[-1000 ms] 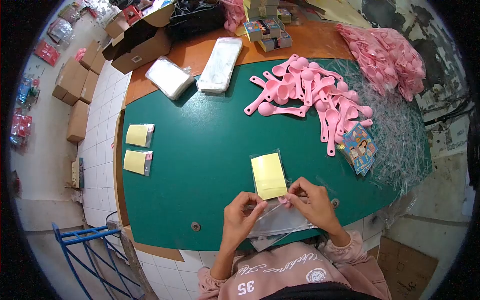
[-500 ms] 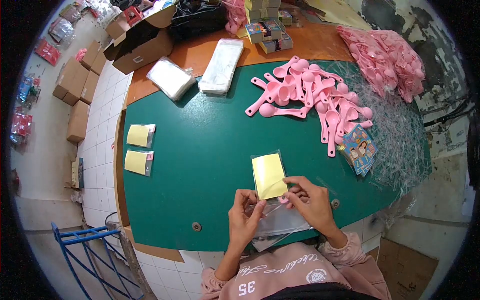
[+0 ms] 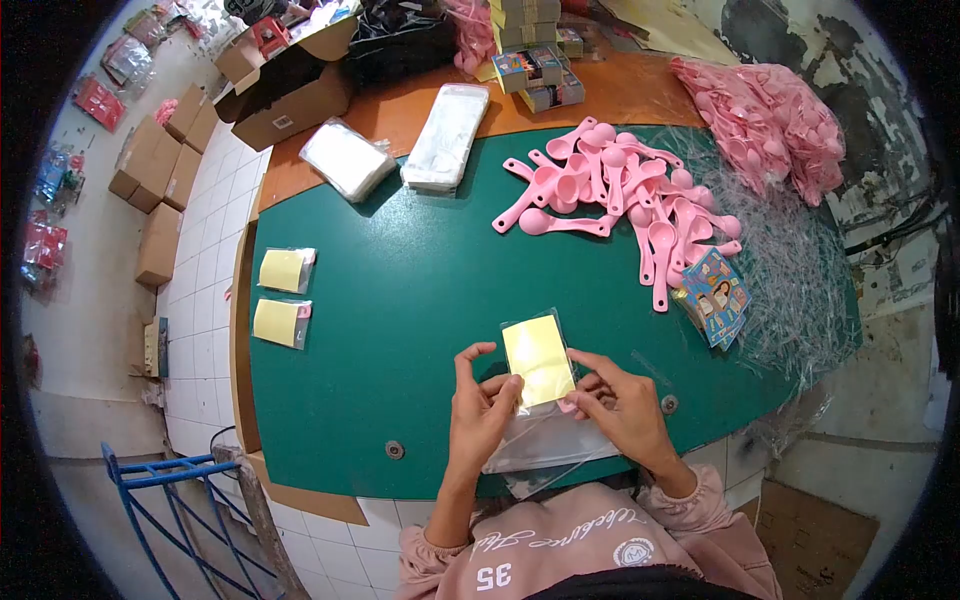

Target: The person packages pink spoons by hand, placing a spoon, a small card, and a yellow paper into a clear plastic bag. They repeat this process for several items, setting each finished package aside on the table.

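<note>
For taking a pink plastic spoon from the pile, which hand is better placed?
Probably the right hand: it is nearer to the pink spoons. The left hand is farther, at the other side of the yellow rectangular card in clear plastic.

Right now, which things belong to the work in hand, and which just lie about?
Likely in use: sleeved yellow card; two similar packets; pink spoons; printed cards; stacked clear sleeves.

Apparently just lying about: blue metal frame; cardboard boxes; black bag.
</note>
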`<state>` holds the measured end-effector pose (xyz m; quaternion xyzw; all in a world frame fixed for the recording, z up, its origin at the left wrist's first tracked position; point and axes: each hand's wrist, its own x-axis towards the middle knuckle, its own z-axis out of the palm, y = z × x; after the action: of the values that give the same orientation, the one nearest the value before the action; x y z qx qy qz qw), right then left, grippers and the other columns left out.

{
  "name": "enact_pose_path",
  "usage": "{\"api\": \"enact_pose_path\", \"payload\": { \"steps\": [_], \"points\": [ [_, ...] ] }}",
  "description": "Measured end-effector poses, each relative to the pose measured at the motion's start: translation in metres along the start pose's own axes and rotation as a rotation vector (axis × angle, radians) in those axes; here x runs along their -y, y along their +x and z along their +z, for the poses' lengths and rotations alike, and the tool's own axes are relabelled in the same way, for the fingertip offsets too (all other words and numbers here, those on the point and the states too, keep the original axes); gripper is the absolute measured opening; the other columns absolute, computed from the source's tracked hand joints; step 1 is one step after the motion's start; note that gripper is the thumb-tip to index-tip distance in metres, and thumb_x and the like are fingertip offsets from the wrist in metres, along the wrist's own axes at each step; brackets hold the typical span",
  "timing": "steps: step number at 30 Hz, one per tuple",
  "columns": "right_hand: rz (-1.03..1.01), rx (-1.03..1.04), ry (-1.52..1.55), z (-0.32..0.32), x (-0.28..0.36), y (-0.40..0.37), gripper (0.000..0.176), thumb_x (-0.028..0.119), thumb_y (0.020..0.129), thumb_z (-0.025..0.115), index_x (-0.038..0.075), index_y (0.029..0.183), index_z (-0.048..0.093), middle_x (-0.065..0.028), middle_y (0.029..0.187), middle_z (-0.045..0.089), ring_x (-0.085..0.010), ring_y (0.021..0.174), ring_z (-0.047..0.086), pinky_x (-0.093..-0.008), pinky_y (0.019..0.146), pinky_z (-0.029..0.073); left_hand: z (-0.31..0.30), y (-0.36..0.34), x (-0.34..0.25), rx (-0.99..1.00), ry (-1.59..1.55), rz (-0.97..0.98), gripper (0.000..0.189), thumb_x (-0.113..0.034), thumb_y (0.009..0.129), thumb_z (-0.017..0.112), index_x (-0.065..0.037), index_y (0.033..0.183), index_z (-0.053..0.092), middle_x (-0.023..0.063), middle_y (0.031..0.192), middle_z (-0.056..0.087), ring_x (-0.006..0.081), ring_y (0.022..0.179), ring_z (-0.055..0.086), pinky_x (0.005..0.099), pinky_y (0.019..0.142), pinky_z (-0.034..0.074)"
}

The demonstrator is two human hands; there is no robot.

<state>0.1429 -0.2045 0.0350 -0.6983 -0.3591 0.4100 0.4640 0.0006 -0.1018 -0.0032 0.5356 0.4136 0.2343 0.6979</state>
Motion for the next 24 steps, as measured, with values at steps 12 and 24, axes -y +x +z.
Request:
{"api": "enact_pose_path", "payload": {
  "steps": [12, 24],
  "points": [
    [-0.270, -0.368, -0.905, -0.070, -0.007, 0.036, 0.030, 0.011, 0.073, 0.063, 0.001, 0.100, 0.054, -0.0124, 0.084, 0.056, -0.0270, 0.083, 0.055, -0.0360, 0.074, 0.045, -0.118, 0.034, -0.045, -0.509, 0.546, 0.396, 0.027, -0.007, 0.084, 0.051, -0.003, 0.111, 0.047, 0.0070, 0.076, 0.060, 0.0147, 0.065, 0.056, 0.0291, 0.059, 0.047],
    [-0.218, -0.629, -1.348, -0.057, -0.030, 0.052, 0.017, 0.010, 0.072, 0.056, 0.004, 0.087, 0.053, -0.0111, 0.080, 0.054, -0.0254, 0.078, 0.053, -0.0345, 0.065, 0.045, 0.038, 0.007, -0.014, 0.383, 0.953, 0.646, 0.023, -0.013, 0.074, 0.063, -0.003, 0.092, 0.053, 0.0125, 0.077, 0.053, 0.0321, 0.072, 0.056, 0.0383, 0.062, 0.047]
  ]
}}
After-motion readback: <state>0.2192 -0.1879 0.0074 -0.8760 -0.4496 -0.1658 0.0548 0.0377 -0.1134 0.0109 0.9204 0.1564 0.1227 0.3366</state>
